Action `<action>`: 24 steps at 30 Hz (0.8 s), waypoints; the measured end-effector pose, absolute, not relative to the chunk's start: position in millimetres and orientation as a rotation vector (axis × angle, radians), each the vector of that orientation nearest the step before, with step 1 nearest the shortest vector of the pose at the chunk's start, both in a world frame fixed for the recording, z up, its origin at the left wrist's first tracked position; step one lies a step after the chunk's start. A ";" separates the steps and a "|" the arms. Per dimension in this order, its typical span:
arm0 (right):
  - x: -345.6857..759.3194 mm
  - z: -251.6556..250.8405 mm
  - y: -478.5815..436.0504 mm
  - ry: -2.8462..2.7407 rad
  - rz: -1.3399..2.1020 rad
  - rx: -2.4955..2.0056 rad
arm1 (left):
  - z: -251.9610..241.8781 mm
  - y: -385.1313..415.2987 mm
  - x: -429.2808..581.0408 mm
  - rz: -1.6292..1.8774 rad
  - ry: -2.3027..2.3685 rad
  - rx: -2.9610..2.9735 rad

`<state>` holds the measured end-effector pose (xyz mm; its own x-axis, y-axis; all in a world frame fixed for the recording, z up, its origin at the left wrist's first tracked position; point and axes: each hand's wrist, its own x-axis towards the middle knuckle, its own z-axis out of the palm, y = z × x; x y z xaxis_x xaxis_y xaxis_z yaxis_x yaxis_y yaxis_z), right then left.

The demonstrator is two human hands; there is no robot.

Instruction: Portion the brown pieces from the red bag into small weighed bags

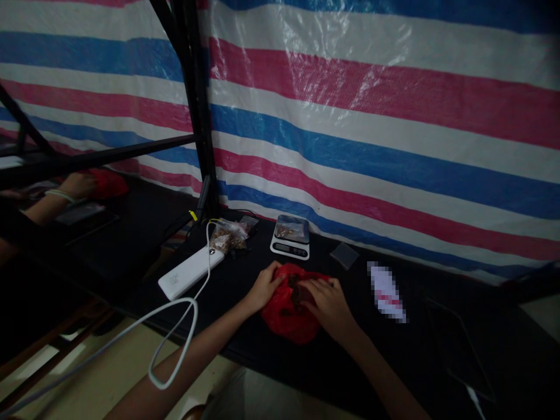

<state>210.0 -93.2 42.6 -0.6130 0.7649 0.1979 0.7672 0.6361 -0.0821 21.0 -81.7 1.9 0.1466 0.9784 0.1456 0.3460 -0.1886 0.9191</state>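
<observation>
A red plastic bag [291, 324] lies open on the black table, with brownish bits showing in its mouth. The bag's left edge is gripped by my left hand [263, 286]. At the bag's opening, my right hand [327, 303] has its fingers bent over the bits; what lies under them is hard to make out. Just beyond the bag stands a white digital scale [290, 249] with a small clear packet [289, 229] on its plate. Several filled clear packets [230, 235] are piled to the left of the scale.
A white power bank [186, 277] with a looping white cable lies at left. Right of the scale are small clear bags [345, 255], a blurred-out white item [387, 291] and a dark tablet [459, 344]. Beyond the black frame, another person's hand [79, 185] touches a red bag [109, 182].
</observation>
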 end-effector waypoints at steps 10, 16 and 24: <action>204.0 24.3 -103.5 -2.352 0.277 -1.428 | 5.9 -80.5 31.1 1.218 1.269 1.509; 208.6 12.4 -96.2 -2.097 0.729 -1.308 | -1.7 -76.6 30.8 1.286 1.255 1.416; 220.0 25.4 -69.6 -1.622 1.098 -1.043 | -12.0 -73.6 30.5 1.085 1.175 1.485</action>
<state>220.0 -69.6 25.4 -0.2499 0.9453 0.2097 0.1564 0.2531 -0.9547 30.5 -73.6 -12.0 0.1545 0.9837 0.0920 0.1693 -0.1181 0.9785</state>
